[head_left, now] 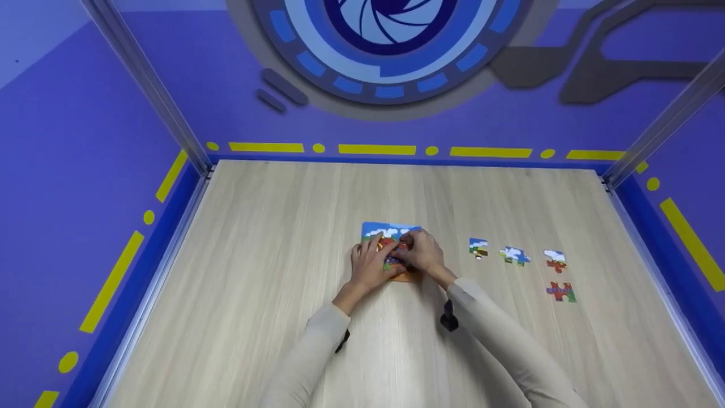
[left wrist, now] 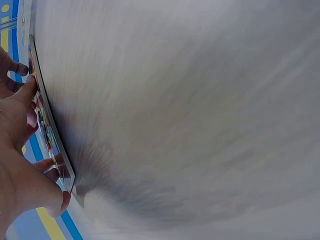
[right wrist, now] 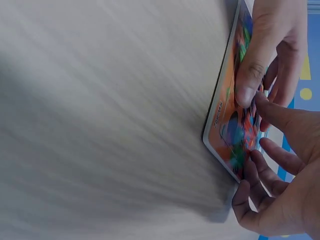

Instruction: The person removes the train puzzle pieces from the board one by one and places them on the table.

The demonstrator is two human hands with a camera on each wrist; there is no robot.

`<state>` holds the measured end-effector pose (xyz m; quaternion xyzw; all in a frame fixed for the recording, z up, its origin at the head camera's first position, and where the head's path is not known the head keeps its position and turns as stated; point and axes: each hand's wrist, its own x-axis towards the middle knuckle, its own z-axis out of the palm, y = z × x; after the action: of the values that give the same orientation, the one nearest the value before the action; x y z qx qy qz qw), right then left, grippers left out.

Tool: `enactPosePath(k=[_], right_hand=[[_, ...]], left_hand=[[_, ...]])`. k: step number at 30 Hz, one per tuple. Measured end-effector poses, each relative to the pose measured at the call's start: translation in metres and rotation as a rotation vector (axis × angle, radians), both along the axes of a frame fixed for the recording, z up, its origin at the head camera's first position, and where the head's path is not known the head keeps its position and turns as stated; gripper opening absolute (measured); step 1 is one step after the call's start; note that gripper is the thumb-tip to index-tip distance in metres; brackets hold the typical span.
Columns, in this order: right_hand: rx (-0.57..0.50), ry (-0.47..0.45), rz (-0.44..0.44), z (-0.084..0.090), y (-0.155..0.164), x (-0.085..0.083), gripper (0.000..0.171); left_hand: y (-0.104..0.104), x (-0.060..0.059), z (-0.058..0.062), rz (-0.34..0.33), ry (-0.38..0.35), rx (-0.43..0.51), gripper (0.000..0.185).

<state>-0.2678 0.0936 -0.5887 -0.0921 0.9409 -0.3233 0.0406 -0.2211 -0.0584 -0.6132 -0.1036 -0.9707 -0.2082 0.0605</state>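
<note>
A colourful puzzle board [head_left: 391, 231] lies flat at the middle of the wooden table [head_left: 272, 272], and both hands are on it. My left hand [head_left: 374, 262] rests on its left part, and its thumb [right wrist: 248, 85] presses flat on the picture. My right hand [head_left: 418, 253] covers the right part, its index finger [right wrist: 272, 112] touching the pieces and its other fingers loosely bent. In the left wrist view the board [left wrist: 50, 135] shows edge-on, with my left hand [left wrist: 22, 150] spread against it. Whether a loose piece lies under the fingers is hidden.
Several loose puzzle pieces lie to the right of the board: one [head_left: 478, 247] nearest, a cloud piece [head_left: 514, 255], another [head_left: 555, 260], and a red and green one [head_left: 561, 292] closer to me. Purple walls and metal posts enclose the table.
</note>
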Motion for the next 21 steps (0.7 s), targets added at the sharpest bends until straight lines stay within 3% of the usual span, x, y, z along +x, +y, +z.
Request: enactPosePath(k=[13,21], right_hand=[[0.017,-0.046,0.010,0.0042,-0.0004,-0.0061,0.029],[0.029,-0.102,0.008,0.0044,0.0008,-0.0067,0.028]], left_hand=[[-0.0018,-0.0039,-0.0005,0.003,0.023,0.012,0.076],[-0.0031,0.0020,-0.0004,0.034,0.009,0.042,0.081]])
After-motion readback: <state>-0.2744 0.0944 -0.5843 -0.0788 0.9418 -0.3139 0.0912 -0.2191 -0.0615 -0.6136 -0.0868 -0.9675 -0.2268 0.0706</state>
